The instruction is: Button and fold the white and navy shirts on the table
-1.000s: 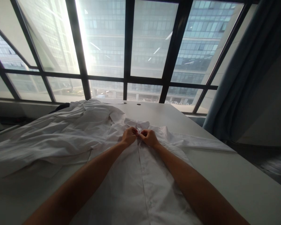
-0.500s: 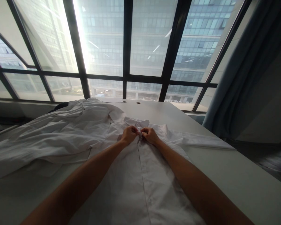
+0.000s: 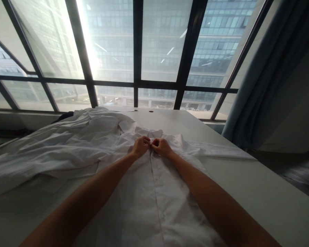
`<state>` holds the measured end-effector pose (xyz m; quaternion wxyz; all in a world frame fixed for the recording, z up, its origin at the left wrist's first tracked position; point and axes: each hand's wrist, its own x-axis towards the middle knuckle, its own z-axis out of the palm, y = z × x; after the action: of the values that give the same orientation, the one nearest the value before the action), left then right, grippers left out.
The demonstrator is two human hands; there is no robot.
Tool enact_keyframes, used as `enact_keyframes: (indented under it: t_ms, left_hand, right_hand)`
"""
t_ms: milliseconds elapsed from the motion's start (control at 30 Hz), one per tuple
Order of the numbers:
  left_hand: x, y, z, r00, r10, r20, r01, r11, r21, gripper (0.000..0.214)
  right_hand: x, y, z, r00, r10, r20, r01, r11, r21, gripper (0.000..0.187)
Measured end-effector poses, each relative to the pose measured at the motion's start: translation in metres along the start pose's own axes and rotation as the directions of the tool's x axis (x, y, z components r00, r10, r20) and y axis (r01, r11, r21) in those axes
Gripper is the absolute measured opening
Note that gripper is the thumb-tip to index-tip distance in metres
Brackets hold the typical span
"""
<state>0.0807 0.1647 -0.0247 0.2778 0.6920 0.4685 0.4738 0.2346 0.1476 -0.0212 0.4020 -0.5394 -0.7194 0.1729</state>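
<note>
A white button-up shirt [image 3: 154, 199] lies front up on the white table [image 3: 247, 185], its collar [image 3: 149, 132] pointing away from me toward the window. My left hand [image 3: 140, 146] and my right hand [image 3: 161, 147] meet just below the collar. Both are closed in a pinch on the shirt's front placket, one on each side of the button line. Whatever small part sits between the fingertips is hidden by the fingers. One sleeve [image 3: 221, 151] stretches out to the right.
A heap of other white garments [image 3: 56, 147] covers the table's left side. Behind the table stands a large window with dark frames [image 3: 136, 82]. A grey-blue curtain [image 3: 262, 79] hangs at the right. The table's right edge drops off to the floor.
Both hands have stayed pinched at the top of the placket, shifting slightly upward in view as my head tilted. The shirt has not visibly moved.
</note>
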Motion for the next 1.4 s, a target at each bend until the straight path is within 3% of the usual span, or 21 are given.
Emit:
enact_keyframes:
  t_ms: [267,567,833,1000,1133,1233,1333,1400]
  left_hand:
    - [-0.001,0.003,-0.003,1.0,-0.02,-0.006,0.02,0.999,-0.031,0.015]
    - [0.001,0.0,-0.002,0.998,0.042,0.037,-0.041,0.998,-0.039,0.013]
    - [-0.005,0.005,-0.005,0.984,0.16,0.082,-0.171,0.973,0.154,0.008]
    - [-0.013,0.014,-0.011,0.977,0.178,0.118,-0.21,0.895,0.393,0.015]
    - [-0.016,0.017,-0.013,0.95,0.246,0.191,-0.311,0.76,0.571,0.024]
    - [-0.016,0.015,-0.013,0.944,0.243,0.224,-0.33,0.666,0.669,0.029]
    - [-0.014,0.011,-0.013,0.962,0.158,0.224,-0.272,0.644,0.715,0.057]
    - [-0.011,0.007,-0.013,0.97,0.052,0.238,-0.212,0.663,0.718,0.071]
  right_hand:
    - [-0.002,0.001,0.003,0.999,-0.025,-0.022,0.024,0.999,-0.025,0.015]
    - [0.005,0.004,0.0,0.978,0.182,0.1,-0.199,0.962,0.189,0.014]
    - [0.009,0.005,0.003,0.963,0.245,0.108,-0.264,0.938,0.227,0.02]
    - [0.007,-0.001,-0.004,0.959,0.212,0.185,-0.26,0.92,0.294,0.022]
    - [0.002,-0.005,-0.009,0.99,0.124,0.06,-0.125,0.992,0.013,0.017]
    - [-0.004,-0.008,-0.011,1.0,0.01,-0.022,-0.016,0.966,-0.257,0.015]
    - [-0.008,-0.009,-0.011,0.998,-0.041,-0.041,0.017,0.884,-0.467,0.039]
    - [-0.007,-0.007,-0.01,0.999,0.036,0.016,-0.021,0.833,-0.553,0.055]
